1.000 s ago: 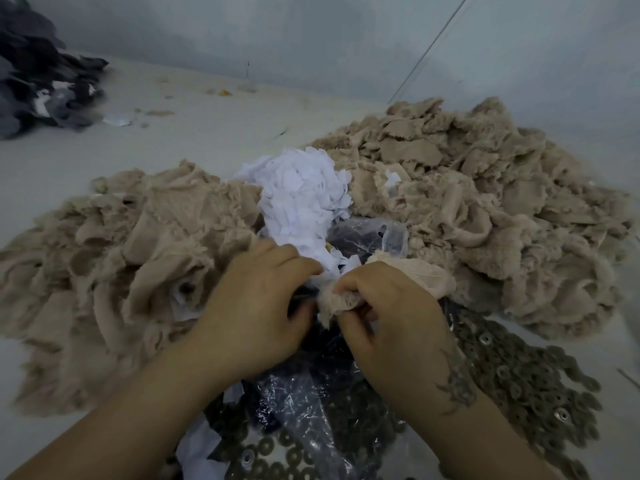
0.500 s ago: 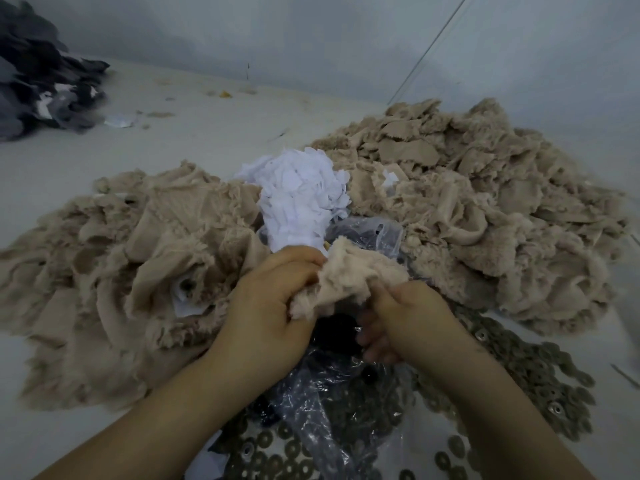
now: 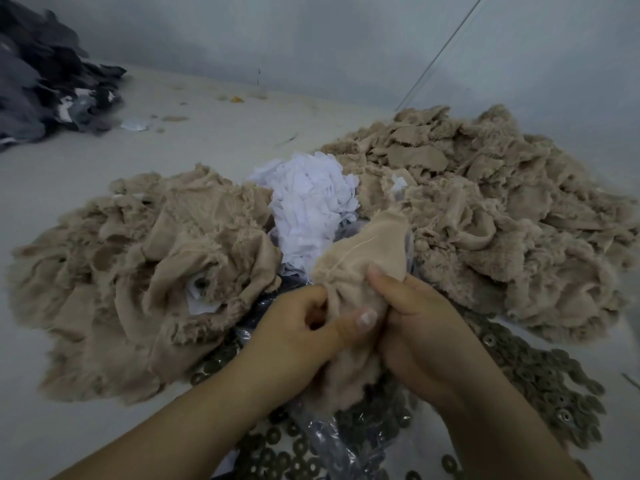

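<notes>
Left hand [image 3: 298, 327] and right hand [image 3: 415, 327] both grip one beige fabric piece [image 3: 363, 251], bunched between them above a clear plastic bag [image 3: 332, 434].

A second ago I saw the beige fabric piece [image 3: 360, 258] wadded small under the knuckles of the right hand [image 3: 422, 327]. Now it is opened out and stands taller between both hands, its smooth seamed face turned toward me. The left hand [image 3: 294, 334] has rolled over so its thumb presses across the cloth, and the piece's fluffy lower end has dropped over the plastic bag [image 3: 332, 441].
</notes>
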Demonstrator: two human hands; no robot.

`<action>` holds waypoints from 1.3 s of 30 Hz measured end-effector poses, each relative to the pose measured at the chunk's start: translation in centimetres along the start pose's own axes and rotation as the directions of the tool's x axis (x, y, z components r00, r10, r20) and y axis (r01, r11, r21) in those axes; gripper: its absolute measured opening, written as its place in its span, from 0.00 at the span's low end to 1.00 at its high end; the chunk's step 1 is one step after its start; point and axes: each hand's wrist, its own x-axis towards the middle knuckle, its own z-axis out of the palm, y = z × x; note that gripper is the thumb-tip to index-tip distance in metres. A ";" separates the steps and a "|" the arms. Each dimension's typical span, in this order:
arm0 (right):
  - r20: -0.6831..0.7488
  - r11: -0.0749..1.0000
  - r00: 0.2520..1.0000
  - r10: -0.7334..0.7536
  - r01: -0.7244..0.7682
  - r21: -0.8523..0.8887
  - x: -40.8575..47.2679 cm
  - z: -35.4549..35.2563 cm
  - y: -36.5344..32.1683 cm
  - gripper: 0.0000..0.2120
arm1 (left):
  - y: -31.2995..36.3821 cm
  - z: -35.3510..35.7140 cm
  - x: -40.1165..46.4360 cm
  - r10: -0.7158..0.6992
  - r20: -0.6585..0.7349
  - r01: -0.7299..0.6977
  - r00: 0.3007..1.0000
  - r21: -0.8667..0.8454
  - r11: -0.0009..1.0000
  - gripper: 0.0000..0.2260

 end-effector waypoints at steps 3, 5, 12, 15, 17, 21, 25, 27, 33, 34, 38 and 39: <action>0.074 0.998 0.996 0.042 -0.045 0.034 -0.2 0.5 0.0 0.24 | -0.5 0.3 0.3 -0.124 -0.165 0.098 0.979 -0.155 0.983 0.09; 0.088 0.997 0.993 0.078 -0.079 0.012 -0.2 0.4 -0.1 0.25 | -0.4 0.1 0.6 -0.212 -0.159 0.137 0.964 -0.385 0.913 0.05; 0.080 0.959 0.956 0.281 -0.283 0.006 -0.1 -0.3 -0.2 0.21 | 0.0 -2.2 1.9 -0.235 -0.015 0.184 0.972 -0.572 0.799 0.09; 0.153 0.942 0.933 0.325 -0.334 0.035 -0.2 -0.6 -0.2 0.22 | -0.4 -2.6 2.3 -0.270 -0.063 0.197 0.961 -0.531 0.824 0.09; 0.159 0.936 0.931 0.329 -0.344 0.078 0.0 -0.8 -0.2 0.21 | -0.6 -3.0 2.6 -0.287 -0.123 0.180 0.950 -0.536 0.825 0.09; 0.195 0.944 0.949 0.249 -0.282 0.168 0.1 -0.5 -0.4 0.24 | -0.8 -4.1 3.2 -0.356 -0.203 0.190 0.912 -0.560 0.806 0.10; 0.297 0.937 0.935 0.195 -0.267 0.225 -0.3 0.0 0.0 0.23 | -1.1 -4.0 3.7 -0.309 -0.203 0.189 0.929 -0.458 0.869 0.09; 0.321 0.928 0.925 0.204 -0.287 0.236 -0.2 0.0 0.2 0.27 | -1.2 -3.8 3.7 -0.194 -0.194 0.129 0.962 -0.307 0.943 0.07; 0.144 0.931 0.944 0.296 -0.319 0.180 0.0 0.1 1.1 0.25 | -0.8 -4.6 4.3 -0.121 -0.120 0.097 0.985 -0.191 0.977 0.06; 0.115 0.941 0.954 0.276 -0.293 0.170 0.0 0.1 1.3 0.24 | -0.7 -4.9 4.4 -0.134 -0.121 0.107 0.984 -0.208 0.972 0.07; 0.062 0.960 0.983 0.171 -0.181 0.215 -0.1 0.4 1.2 0.21 | -1.5 -6.1 4.9 -0.158 -0.217 0.120 0.963 -0.178 0.977 0.08; 0.068 0.958 0.985 0.157 -0.168 0.234 -0.1 0.4 1.1 0.21 | -1.7 -6.3 5.0 -0.161 -0.252 0.127 0.954 -0.148 0.981 0.08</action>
